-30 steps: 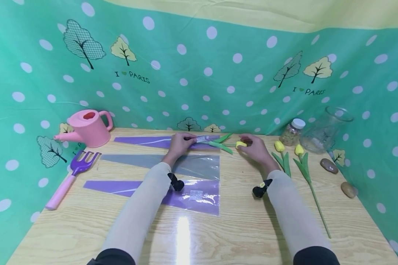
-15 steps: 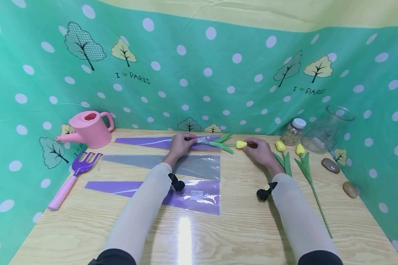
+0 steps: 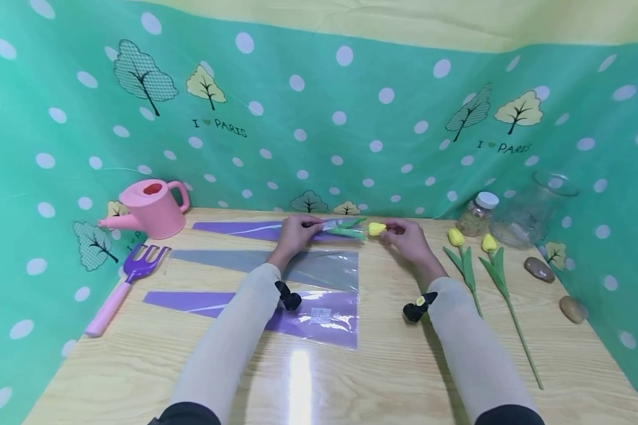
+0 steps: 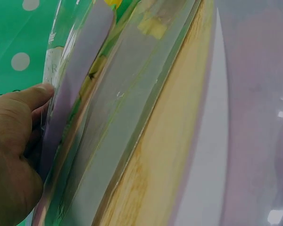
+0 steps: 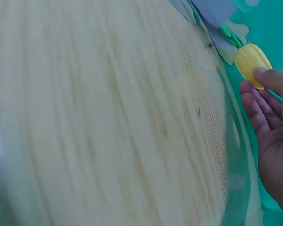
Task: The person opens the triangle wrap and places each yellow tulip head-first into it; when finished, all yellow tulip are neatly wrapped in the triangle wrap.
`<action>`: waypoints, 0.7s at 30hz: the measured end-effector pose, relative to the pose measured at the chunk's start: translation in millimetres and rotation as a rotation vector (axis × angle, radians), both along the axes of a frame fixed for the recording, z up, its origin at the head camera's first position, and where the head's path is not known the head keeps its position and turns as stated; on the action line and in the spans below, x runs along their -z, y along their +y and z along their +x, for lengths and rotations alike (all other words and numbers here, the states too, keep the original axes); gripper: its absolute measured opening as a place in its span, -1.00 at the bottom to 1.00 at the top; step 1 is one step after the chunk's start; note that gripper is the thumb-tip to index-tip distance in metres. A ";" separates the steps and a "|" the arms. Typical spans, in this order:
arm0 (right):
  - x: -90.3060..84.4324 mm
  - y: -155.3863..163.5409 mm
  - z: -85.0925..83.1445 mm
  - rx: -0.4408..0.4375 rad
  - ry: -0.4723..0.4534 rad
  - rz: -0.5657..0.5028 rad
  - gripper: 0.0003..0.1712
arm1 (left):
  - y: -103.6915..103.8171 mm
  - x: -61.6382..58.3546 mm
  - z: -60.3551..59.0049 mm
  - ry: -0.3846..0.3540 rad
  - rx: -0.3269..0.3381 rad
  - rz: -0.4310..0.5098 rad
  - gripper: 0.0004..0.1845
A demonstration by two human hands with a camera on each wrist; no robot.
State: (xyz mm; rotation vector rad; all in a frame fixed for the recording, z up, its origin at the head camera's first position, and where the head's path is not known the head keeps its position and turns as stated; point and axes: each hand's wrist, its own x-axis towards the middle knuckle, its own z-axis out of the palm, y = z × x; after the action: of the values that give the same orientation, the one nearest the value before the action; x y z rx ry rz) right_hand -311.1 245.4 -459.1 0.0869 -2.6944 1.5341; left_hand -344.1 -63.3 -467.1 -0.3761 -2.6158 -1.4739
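My left hand [image 3: 296, 236] grips the farthest purple flower sleeve [image 3: 234, 228] near its wide mouth; in the left wrist view the thumb presses its clear film [image 4: 56, 70]. Lying level, a yellow tulip [image 3: 376, 229] has its green leaves at the sleeve's mouth, partly inside, and its flower outside on the right. With thumb and fingers, my right hand [image 3: 408, 241] pinches the tip of that flower, seen close in the right wrist view [image 5: 250, 63]. The lower stem is hidden by the sleeve and left hand.
A grey sleeve [image 3: 212, 260] and another purple sleeve [image 3: 319, 324] lie nearer. On the left are a pink watering can [image 3: 151, 212] and a garden fork [image 3: 119, 289]. Two tulips [image 3: 500, 277], a lidded jar [image 3: 475, 215], a glass vase [image 3: 526, 215] and stones [image 3: 539, 269] are right.
The right hand first draws back slightly from the flower, then moves left with it. The tulip's leaves now sit deeper in the sleeve. The left hand keeps its hold.
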 end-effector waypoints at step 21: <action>0.2 -36.9 -18.7 -0.036 -0.154 -0.128 -0.56 | 2.6 1.1 0.8 0.000 0.000 0.006 -0.83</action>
State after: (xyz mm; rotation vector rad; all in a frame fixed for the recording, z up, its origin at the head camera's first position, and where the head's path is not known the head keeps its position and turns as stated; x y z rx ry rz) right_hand -329.8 208.4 -459.2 0.0139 -2.7119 1.7902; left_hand -343.3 -60.7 -468.3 -0.3758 -2.6106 -1.4813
